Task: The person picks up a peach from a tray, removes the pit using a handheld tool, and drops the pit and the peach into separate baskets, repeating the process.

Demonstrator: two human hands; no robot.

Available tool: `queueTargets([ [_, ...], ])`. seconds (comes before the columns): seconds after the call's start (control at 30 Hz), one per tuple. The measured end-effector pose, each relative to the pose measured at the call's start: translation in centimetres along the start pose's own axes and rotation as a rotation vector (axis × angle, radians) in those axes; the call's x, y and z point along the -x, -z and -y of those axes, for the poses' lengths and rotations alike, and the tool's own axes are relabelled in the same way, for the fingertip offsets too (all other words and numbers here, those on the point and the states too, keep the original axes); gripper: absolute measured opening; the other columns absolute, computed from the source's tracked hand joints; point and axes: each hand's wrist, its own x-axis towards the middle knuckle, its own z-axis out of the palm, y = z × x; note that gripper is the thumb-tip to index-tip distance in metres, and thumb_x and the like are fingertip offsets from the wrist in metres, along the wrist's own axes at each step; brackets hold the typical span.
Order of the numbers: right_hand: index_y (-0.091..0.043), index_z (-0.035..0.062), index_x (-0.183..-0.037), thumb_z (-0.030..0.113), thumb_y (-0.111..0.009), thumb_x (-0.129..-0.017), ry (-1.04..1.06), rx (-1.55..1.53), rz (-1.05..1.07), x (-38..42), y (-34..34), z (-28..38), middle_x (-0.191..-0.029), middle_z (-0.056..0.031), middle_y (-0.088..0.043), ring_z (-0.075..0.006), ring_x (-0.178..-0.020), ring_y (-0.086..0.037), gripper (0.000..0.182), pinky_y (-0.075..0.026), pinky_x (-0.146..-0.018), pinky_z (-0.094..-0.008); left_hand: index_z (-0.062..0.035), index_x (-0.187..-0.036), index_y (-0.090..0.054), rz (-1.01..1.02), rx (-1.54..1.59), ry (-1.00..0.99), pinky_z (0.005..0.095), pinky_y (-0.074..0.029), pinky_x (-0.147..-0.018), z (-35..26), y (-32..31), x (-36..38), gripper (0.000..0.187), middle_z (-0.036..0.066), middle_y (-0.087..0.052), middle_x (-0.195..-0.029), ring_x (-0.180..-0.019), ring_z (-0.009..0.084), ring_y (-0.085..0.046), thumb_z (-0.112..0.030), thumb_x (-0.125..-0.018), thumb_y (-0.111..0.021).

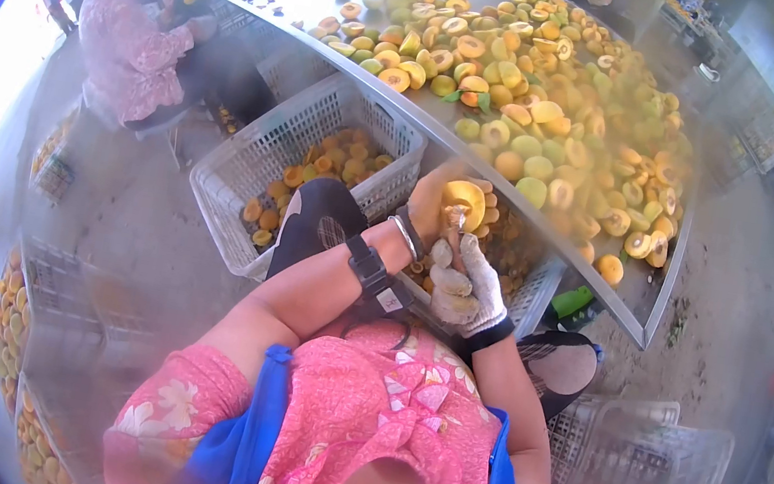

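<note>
My bare left hand (428, 207), with a bracelet at the wrist, is closed around a yellow peach half (466, 197) with its hollow side facing up. My right hand (465, 290), in a whitish knitted glove, grips a small pitting tool (455, 220). The tool's tip meets the near edge of the fruit; its exact shape is hard to make out. Both hands are above a crate (535, 294) between my knees, with fruit pieces inside, partly hidden by my hands. Another white crate (223, 206) to the left holds several peach halves (318, 165).
A metal-edged table (550, 235) stands close in front, heaped with peaches (523, 147), many halved. A person (134, 50) sits at the far left. Stacked crates (624, 472) stand at my right, and fruit-filled crates (11, 324) at my left. A green object (571, 302) lies by my right knee.
</note>
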Motion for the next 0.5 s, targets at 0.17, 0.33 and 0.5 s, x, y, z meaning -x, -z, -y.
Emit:
queueTargets([
  [0.17, -0.055, 0.0075, -0.107, 0.052, -0.043, -0.104, 0.17, -0.096, 0.034, 1.1, 1.7, 1.2, -0.06, 0.0019, -0.043, -0.0084, -0.034, -0.032, 0.046, -0.029, -0.031, -0.0256, 0.0033, -0.098, -0.065, 0.004, -0.019, -0.413, 0.0473, -0.06, -0.073, -4.2, 4.4, -1.5, 0.051, 0.02, -0.07, -0.092, -0.082, 0.035, -0.071, -0.044, -0.102, -0.047],
  [0.33, -0.059, 0.0101, -0.103, 0.053, -0.046, -0.103, 0.334, -0.181, -0.208, 1.2, 5.1, 1.5, -0.062, 0.003, -0.046, -0.0102, -0.037, -0.037, 0.045, -0.031, -0.034, -0.0281, -0.0015, -0.111, -0.069, -0.537, -1.103, -1.107, 0.0282, -0.052, -0.08, -11.5, 7.6, -1.3, 0.021, 0.01, -0.071, -0.1, -0.087, 0.0166, -0.068, -0.015, -0.097, -0.06],
  [0.5, -0.06, 0.014, -0.1, 0.055, -0.049, -0.101, 0.26, -0.033, -0.408, 0.1, 5.1, 1.8, -0.059, 0.0042, -0.047, -0.0103, -0.036, -0.036, 0.043, -0.028, -0.034, -0.0276, -0.0081, -0.127, -0.062, -0.287, -1.576, -1.025, 0.0386, -0.049, -0.1, -9.5, 2.8, -5.0, 0.041, 0.02, -0.068, -0.12, -0.117, 0.0337, -0.063, -0.023, -0.09, -0.068],
])
